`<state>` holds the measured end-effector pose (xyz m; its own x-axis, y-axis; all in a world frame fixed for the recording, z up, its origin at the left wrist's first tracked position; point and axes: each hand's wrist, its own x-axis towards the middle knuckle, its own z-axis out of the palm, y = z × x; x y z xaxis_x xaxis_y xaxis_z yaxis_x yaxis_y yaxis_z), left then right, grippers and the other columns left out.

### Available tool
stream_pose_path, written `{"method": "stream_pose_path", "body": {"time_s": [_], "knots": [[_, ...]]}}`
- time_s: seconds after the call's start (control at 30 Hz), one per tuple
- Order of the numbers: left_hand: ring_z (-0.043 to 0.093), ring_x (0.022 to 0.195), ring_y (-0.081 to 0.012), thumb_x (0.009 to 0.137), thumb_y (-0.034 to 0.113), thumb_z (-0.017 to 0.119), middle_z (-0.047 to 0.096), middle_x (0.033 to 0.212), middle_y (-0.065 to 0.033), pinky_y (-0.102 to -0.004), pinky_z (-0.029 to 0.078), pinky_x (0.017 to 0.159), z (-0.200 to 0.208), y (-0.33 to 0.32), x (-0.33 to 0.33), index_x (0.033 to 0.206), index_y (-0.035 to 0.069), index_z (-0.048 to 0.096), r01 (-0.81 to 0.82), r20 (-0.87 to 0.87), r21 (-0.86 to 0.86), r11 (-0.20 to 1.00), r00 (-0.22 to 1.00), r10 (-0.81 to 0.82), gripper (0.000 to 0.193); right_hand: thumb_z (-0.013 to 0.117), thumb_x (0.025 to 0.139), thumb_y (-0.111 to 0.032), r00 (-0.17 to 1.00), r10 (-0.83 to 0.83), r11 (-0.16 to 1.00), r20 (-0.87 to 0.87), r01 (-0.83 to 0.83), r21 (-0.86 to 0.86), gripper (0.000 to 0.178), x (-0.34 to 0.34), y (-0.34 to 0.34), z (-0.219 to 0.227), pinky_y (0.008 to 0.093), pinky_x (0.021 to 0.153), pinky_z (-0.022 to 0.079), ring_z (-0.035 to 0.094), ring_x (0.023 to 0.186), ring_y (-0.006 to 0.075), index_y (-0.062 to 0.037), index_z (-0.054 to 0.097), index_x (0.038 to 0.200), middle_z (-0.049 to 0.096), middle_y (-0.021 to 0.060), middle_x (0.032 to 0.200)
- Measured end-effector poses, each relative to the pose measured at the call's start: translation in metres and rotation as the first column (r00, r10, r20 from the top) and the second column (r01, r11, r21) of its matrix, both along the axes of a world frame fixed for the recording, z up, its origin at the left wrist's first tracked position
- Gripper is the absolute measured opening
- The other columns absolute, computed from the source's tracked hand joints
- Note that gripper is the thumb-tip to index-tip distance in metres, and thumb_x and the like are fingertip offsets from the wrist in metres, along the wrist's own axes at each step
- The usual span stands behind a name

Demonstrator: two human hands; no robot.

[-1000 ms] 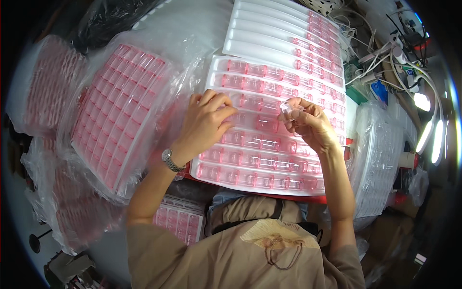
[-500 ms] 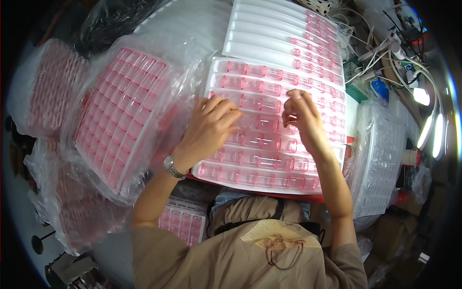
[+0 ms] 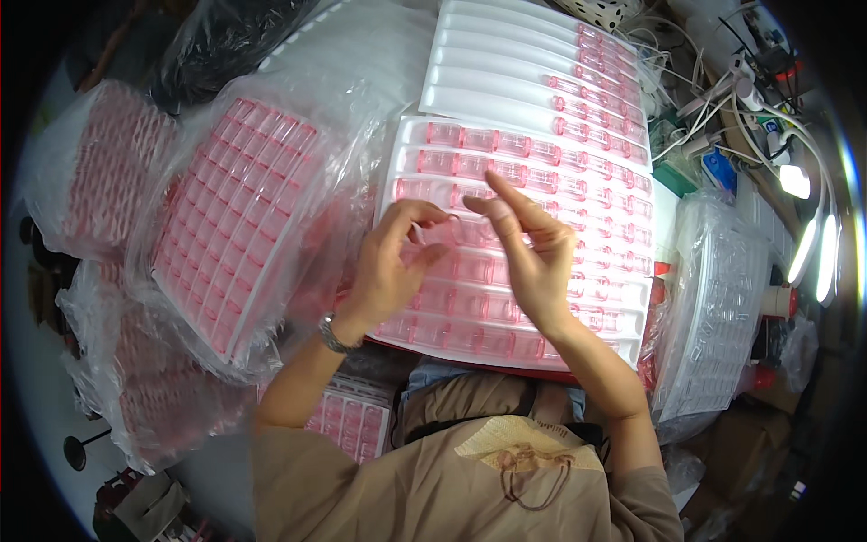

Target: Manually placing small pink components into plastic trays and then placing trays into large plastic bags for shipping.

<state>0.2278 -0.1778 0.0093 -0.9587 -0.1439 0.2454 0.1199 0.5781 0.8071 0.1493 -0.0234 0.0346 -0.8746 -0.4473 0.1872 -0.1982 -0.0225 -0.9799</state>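
Observation:
My left hand [image 3: 388, 266], with a watch [image 3: 336, 332] on its wrist, hovers above the left part of a white ridged tray [image 3: 386, 226]. Its fingers curl in a C shape, with the thumb apart from them; a tiny dark mark shows at a fingertip, too small to name. My right hand [image 3: 537, 253] is over the tray's middle, thumb and forefinger spread, nothing visible between them. Rows of clear pink-rimmed cylinders [image 3: 479, 140] lie in the tray's grooves. Both hands cover some of the middle rows.
A second white tray [image 3: 479, 54] lies behind, with pink pieces [image 3: 605, 63] at its right end. At left stand plastic-wrapped pink trays [image 3: 239, 208] and bagged stacks [image 3: 113, 172]. Wrapped clear trays [image 3: 709, 307] are at right, below tangled white cables [image 3: 736, 99].
My right hand has moved left toward my left hand, and its thumb and forefinger have spread. My left hand has turned, its thumb now lower and apart from the fingers. The view has shifted slightly.

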Motion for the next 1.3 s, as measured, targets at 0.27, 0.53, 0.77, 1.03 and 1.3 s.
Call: {"method": "stream_pose_path", "body": {"time_s": [0.27,0.53,0.77,1.03,1.3], "knots": [[0.057,0.087,-0.0217,0.076,0.003,0.068,0.055,0.098,-0.0099,-0.0308,0.047,0.079,-0.004,-0.008,0.007,0.104,0.001,0.056,-0.062,-0.201,0.271,0.96,0.972,0.12,0.03,0.061,0.087,-0.019,0.98,0.199,0.966,0.006,-0.197,0.169,0.041,0.003,0.016,0.004,0.0276,0.062,0.045,0.052,0.067,0.0149,-0.0009,0.05,0.123,0.058,0.0098,0.087],[0.053,0.091,-0.0226,0.074,0.008,0.069,0.055,0.096,-0.0045,-0.0339,0.045,0.077,-0.004,-0.04,-0.019,0.099,0.002,0.061,0.088,0.06,-0.284,0.955,0.995,-0.075,0.027,0.056,0.088,-0.011,0.709,0.279,0.907,0.647,0.027,-0.421,0.016,-0.062,0.063,-0.008,0.0297,0.072,0.049,0.061,0.081,0.0195,-0.002,0.058,0.101,0.061,0.0099,0.089],[0.057,0.081,-0.0218,0.073,0.008,0.07,0.059,0.095,-0.0043,-0.0317,0.046,0.069,0.0,-0.041,-0.03,0.1,0.005,0.06,-0.039,-0.107,-0.383,0.923,0.994,-0.003,0.028,0.058,0.09,-0.017,0.954,0.054,0.968,0.294,0.023,-0.25,0.029,-0.034,0.023,0.004,0.0344,0.093,0.043,0.064,0.094,0.0209,0.0023,0.061,0.112,0.067,0.0151,0.098],[0.056,0.086,-0.0104,0.084,-0.001,0.061,0.059,0.098,-0.0058,-0.0238,0.048,0.075,-0.001,0.036,-0.019,0.107,-0.002,0.051,0.042,-0.139,0.73,0.682,0.986,0.088,0.025,0.064,0.084,-0.011,0.911,0.045,0.96,-0.41,0.074,0.271,0.048,-0.007,0.004,0.005,0.04,0.099,0.04,0.059,0.106,0.0302,-0.0006,0.047,0.128,0.06,0.0191,0.114],[0.055,0.082,-0.0166,0.082,0.001,0.061,0.054,0.1,-0.0087,-0.028,0.047,0.071,-0.006,-0.037,-0.027,0.105,-0.002,0.055,-0.114,-0.164,-0.222,0.968,0.983,0.078,0.025,0.066,0.081,-0.017,0.827,-0.18,0.638,-0.533,0.51,0.576,0.039,-0.084,0.22,0.03,0.0393,0.081,0.048,0.059,0.099,0.0317,-0.0002,0.055,0.115,0.059,0.0176,0.112]]}}
